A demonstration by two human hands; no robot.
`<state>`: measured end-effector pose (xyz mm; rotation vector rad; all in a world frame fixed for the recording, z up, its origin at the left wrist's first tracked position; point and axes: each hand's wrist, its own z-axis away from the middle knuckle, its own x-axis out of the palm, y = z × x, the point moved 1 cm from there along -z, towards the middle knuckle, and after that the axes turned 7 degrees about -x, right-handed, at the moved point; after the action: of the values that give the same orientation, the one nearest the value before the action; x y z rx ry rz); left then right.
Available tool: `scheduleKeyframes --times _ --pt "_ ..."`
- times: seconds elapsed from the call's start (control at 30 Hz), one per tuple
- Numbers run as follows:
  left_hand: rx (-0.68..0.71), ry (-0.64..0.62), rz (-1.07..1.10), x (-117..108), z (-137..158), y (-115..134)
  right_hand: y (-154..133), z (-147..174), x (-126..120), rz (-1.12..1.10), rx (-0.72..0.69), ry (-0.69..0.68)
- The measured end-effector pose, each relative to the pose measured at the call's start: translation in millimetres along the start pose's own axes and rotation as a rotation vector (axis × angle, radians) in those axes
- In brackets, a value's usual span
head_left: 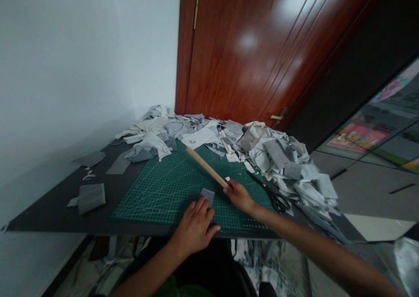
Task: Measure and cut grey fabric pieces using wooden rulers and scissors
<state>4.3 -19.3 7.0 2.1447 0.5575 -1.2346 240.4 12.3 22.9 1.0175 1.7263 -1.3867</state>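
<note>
A long, light wooden stick [207,167] is gripped at its near end by my right hand [239,195]. It slants up and left over the green cutting mat [157,183]. My left hand [196,227] rests at the mat's front edge, thumb spread away from the fingers. Its fingertips lie on a small grey fabric piece [208,195], covering part of it. Just beyond my right hand is a tiny pink scrap [228,178]. Black-handled scissors [277,201] lie to the right of that hand, at the mat's right side.
Grey and white fabric scraps are heaped along the back [150,131] and right [278,153] of the dark table [59,209]. A folded grey cloth [91,198] lies at the left. A white wall and a brown door [235,61] stand behind. More scraps litter the floor.
</note>
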Motion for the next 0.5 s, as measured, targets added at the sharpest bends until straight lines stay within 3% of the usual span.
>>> scheduleKeyframes --times 0.13,0.27,0.5 --pt "-0.018 -0.019 0.033 -4.4 -2.6 -1.4 44.3 -27.6 -24.6 0.070 0.080 0.137" --pt "-0.038 -0.028 0.048 -8.9 -7.1 -4.7 74.2 -33.1 -37.4 0.133 0.145 0.164" --pt "0.016 -0.081 0.087 -17.4 -15.2 -25.1 85.8 16.9 -46.3 0.280 0.158 0.225"
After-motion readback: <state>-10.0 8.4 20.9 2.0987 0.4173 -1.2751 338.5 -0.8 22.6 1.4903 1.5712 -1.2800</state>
